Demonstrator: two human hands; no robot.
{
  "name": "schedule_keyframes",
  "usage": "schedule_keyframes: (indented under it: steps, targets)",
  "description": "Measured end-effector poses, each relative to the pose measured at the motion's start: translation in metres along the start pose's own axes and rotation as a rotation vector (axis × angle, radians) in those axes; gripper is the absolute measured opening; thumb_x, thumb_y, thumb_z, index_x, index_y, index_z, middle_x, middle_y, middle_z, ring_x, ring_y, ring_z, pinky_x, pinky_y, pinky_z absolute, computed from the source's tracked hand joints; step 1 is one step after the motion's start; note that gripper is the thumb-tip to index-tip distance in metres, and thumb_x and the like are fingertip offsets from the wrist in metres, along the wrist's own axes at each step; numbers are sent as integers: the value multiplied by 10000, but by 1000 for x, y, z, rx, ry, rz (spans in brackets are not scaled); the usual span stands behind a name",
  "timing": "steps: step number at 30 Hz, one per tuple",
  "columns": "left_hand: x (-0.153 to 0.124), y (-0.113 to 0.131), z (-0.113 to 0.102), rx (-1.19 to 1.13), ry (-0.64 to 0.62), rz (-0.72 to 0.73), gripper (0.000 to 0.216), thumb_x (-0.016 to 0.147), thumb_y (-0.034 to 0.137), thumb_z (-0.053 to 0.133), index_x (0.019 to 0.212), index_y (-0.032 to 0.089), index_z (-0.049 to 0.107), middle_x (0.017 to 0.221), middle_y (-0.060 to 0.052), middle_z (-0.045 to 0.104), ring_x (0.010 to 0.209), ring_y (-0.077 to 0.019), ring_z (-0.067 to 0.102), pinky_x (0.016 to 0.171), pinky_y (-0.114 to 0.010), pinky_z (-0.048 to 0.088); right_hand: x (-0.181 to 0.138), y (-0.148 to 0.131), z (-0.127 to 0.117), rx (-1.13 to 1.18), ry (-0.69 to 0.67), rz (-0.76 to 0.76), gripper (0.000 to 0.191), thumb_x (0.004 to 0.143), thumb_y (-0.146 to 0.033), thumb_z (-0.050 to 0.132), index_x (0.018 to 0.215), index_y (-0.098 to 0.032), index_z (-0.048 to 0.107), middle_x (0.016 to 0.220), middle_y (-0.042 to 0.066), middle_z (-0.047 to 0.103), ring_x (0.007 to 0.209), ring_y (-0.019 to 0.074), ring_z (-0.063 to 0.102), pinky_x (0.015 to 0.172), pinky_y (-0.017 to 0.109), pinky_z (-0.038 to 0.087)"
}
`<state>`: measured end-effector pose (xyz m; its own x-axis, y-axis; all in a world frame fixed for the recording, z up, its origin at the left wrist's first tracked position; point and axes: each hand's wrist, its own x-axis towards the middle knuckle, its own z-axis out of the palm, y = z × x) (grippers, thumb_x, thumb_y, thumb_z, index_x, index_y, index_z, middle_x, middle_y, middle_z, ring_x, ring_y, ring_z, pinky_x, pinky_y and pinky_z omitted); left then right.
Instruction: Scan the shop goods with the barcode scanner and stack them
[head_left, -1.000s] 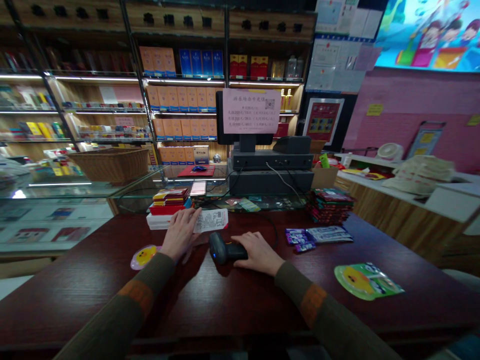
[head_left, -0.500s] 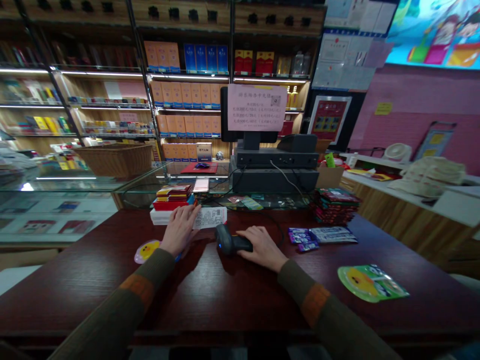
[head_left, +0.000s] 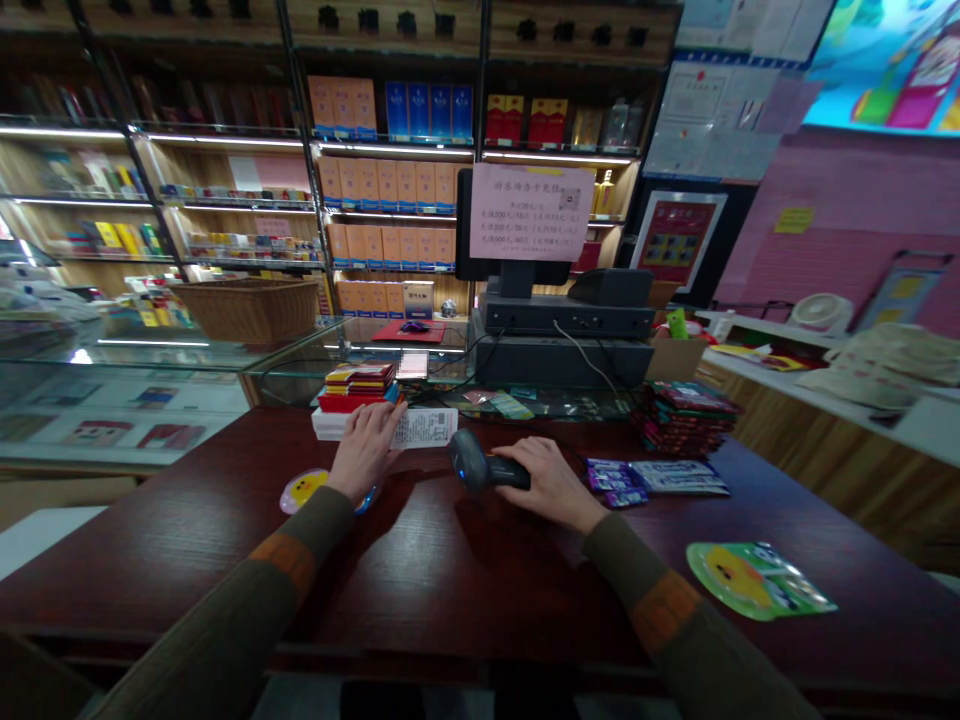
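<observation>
Right hand point(head_left: 553, 482) clamped on scanner point(head_left: 469, 464) by handle | scanner head juts left of fingers | left hand point(head_left: 366, 450) at white printed packet's point(head_left: 427, 428) left end, can't tell if pinching

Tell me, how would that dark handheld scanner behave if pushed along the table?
The dark scanner is probably stiff, as its casing looks hard and moulded. Its bulky head on a slimmer handle could make it front-heavy and apt to swivel. The shiny table would likely let it slide easily.
</observation>
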<state>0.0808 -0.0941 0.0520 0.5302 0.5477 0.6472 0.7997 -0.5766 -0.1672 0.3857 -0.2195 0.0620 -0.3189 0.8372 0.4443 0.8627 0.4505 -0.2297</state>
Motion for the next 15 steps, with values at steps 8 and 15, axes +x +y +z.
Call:
schedule_keyframes:
  steps: [8,15]
  targets:
    - [0,-1,4,15,5,4,697,815,221,655,1471,178,422,1338,-164,550,1262,-329,476,1093,-490,355,-2,1,2,8,3,-22,370,826,-363,701,1167,-238,631,1073,51,680,1041,231,593,1015,411,334]
    - [-1,-1,3,22,-2,13,719,805,209,665,1477,174,412,1334,-164,551,1268,-328,474,1098,-486,354,-4,1,2,7,2,-18,393,842,-368,684,1209,-239,629,1091,67,676,1048,242,596,1036,437,331]
